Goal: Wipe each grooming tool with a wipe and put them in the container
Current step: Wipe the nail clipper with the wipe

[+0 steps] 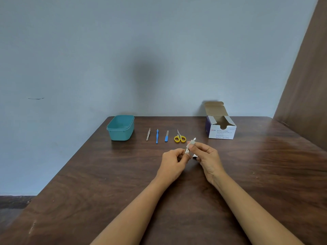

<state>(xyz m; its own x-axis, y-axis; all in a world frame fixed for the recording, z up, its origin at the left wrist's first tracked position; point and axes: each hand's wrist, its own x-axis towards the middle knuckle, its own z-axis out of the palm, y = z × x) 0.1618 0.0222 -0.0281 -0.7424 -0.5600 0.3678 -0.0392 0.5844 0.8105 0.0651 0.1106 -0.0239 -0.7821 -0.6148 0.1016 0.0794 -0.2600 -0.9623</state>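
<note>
Head view: a metal tool [190, 145] was clamped between left hand [172, 160] and right hand [206, 156], mid-wipe; four tools [166, 136] were left unwiped, tub [120, 127] apparently unfilled.

Glossy wood table [88, 183], plastic container [120, 128]

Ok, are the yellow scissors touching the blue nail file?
Apart. The head view shows bare table between the yellow scissors and the blue nail file.
</note>
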